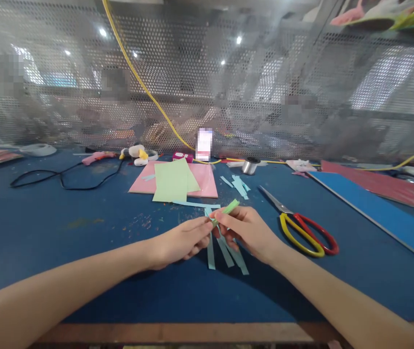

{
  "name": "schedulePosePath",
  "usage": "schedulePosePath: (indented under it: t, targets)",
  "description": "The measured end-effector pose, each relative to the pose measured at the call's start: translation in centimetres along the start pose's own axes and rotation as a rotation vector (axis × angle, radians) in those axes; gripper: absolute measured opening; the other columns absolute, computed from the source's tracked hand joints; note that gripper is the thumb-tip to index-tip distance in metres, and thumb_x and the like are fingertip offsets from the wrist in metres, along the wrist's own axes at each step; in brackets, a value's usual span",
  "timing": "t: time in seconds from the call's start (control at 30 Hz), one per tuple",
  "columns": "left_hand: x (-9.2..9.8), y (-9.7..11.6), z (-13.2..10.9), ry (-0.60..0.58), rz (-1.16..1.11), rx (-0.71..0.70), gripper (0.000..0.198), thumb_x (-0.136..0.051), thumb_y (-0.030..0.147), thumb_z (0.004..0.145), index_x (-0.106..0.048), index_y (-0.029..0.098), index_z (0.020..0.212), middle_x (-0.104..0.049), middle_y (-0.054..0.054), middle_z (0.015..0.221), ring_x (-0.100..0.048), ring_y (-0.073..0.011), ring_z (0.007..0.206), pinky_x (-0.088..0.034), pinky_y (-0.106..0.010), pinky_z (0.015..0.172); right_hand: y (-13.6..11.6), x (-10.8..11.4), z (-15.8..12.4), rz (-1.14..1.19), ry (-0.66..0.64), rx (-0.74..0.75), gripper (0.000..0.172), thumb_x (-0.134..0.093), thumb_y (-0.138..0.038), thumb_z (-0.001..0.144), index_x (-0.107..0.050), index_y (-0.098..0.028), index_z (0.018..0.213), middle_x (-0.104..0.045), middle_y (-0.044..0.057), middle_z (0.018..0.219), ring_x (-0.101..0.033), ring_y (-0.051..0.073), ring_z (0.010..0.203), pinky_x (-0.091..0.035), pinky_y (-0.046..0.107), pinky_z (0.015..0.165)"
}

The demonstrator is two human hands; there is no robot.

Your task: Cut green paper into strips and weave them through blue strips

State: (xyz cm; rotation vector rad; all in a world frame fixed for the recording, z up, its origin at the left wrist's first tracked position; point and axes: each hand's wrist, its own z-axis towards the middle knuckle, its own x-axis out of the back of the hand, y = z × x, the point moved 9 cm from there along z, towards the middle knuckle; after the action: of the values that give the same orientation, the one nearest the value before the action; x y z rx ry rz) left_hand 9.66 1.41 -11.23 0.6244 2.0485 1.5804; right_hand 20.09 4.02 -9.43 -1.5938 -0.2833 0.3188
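Note:
My left hand [181, 242] and my right hand [246, 233] meet above the blue work surface, fingertips pinching a small rolled or folded green paper strip [229, 207]. Several pale blue paper strips [225, 250] fan out below my fingers, their lower ends on the table. I cannot tell whether they are joined to the green piece. Red-and-yellow-handled scissors [303, 231] lie to the right of my right hand, apart from it. Beyond my hands, pale green paper sheets [172, 182] rest on a pink board [207, 177].
Loose pale blue strips [239, 186] lie near the pink board. A blue board [381, 208] lies at the right, a pink glue gun [98, 157] and black cable [65, 178] at the back left. A perforated metal screen [207, 82] stands behind the table.

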Motion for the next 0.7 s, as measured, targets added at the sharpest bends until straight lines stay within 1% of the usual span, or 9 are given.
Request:
schedulePosePath:
  t: [0.1,0.2,0.3,0.43,0.5,0.57,0.6,0.63,0.7]
  targets:
    - [0.3,0.2,0.1,0.033,0.170,-0.126,0.042,-0.045,0.063,0.093,-0.047,0.022,0.085,-0.036,0.005,0.069,-0.027,-0.0100,0.055,-0.024,-0.021,0.048,-0.2,-0.2,-0.2,-0.013,-0.017,0.017,0.038,-0.072,-0.045,0.083,-0.065,-0.012,0.066,-0.060,0.001,0.062,-0.049,0.008,0.046,-0.039,0.019,0.037]
    - [0.6,0.1,0.1,0.054,0.311,-0.188,0.044,-0.035,0.061,0.097,-0.047,0.021,0.086,-0.038,0.004,0.071,-0.032,-0.0112,0.060,-0.030,-0.022,0.053,-0.3,-0.5,-0.2,-0.033,-0.061,0.037,0.037,-0.070,-0.046,0.084,-0.069,-0.011,0.070,-0.062,0.003,0.064,-0.050,0.009,0.047,-0.040,0.020,0.038]
    - [0.7,-0.2,0.2,0.049,0.337,-0.138,0.041,-0.032,0.058,0.099,-0.045,0.021,0.086,-0.037,0.005,0.069,-0.030,-0.0104,0.059,-0.029,-0.023,0.053,-0.3,-0.5,-0.2,-0.067,-0.073,0.047,0.038,-0.068,-0.047,0.085,-0.071,-0.011,0.074,-0.064,0.005,0.067,-0.050,0.010,0.048,-0.041,0.021,0.038]
    - [-0.3,-0.1,0.3,-0.053,0.162,-0.013,0.032,-0.035,0.049,0.100,-0.044,0.020,0.088,-0.038,0.006,0.068,-0.034,-0.0096,0.056,-0.033,-0.022,0.053,-0.4,-0.5,-0.2,-0.090,-0.077,0.082,0.034,-0.072,-0.044,0.083,-0.071,-0.012,0.072,-0.060,0.002,0.065,-0.051,0.011,0.049,-0.043,0.022,0.039]
    - [-1.0,0.1,0.1,-0.116,0.076,0.045,0.029,-0.036,0.047,0.099,-0.044,0.020,0.090,-0.037,0.006,0.069,-0.031,-0.0084,0.054,-0.030,-0.021,0.051,-0.5,-0.7,-0.3,-0.097,-0.106,0.095,0.031,-0.072,-0.042,0.083,-0.072,-0.013,0.072,-0.061,0.002,0.065,-0.052,0.011,0.049,-0.043,0.022,0.040]
    - [-1.2,0.1,-0.1,-0.132,0.051,0.094,0.027,-0.038,0.047,0.098,-0.044,0.021,0.092,-0.032,0.007,0.068,-0.020,-0.0077,0.052,-0.019,-0.020,0.047,-0.4,-0.8,-0.3,-0.101,-0.123,0.096,0.030,-0.071,-0.041,0.085,-0.073,-0.013,0.074,-0.063,0.003,0.068,-0.052,0.011,0.050,-0.043,0.022,0.041]
    - [-1.0,0.2,-0.2,-0.116,0.062,0.102,0.026,-0.039,0.046,0.098,-0.043,0.021,0.092,-0.028,0.008,0.067,-0.016,-0.0081,0.052,-0.015,-0.020,0.046,-0.3,-0.9,-0.3,-0.096,-0.124,0.095,0.029,-0.070,-0.040,0.086,-0.073,-0.013,0.076,-0.063,0.003,0.069,-0.053,0.011,0.050,-0.043,0.023,0.042]
    - [-0.8,0.3,-0.3,-0.089,0.085,0.090,0.026,-0.039,0.045,0.098,-0.042,0.021,0.090,-0.027,0.008,0.067,-0.015,-0.0085,0.053,-0.013,-0.021,0.046,-0.3,-0.8,-0.3,-0.085,-0.119,0.093,0.028,-0.069,-0.040,0.087,-0.074,-0.014,0.077,-0.063,0.003,0.069,-0.053,0.011,0.051,-0.044,0.023,0.043]
    - [-0.2,0.7,-0.3,-0.034,0.145,0.031,0.025,-0.038,0.042,0.099,-0.042,0.021,0.086,-0.028,0.007,0.067,-0.019,-0.0090,0.054,-0.017,-0.021,0.047,-0.1,-0.8,-0.3,-0.056,-0.106,0.083,0.028,-0.068,-0.040,0.088,-0.074,-0.014,0.079,-0.064,0.003,0.070,-0.054,0.011,0.052,-0.045,0.023,0.044]
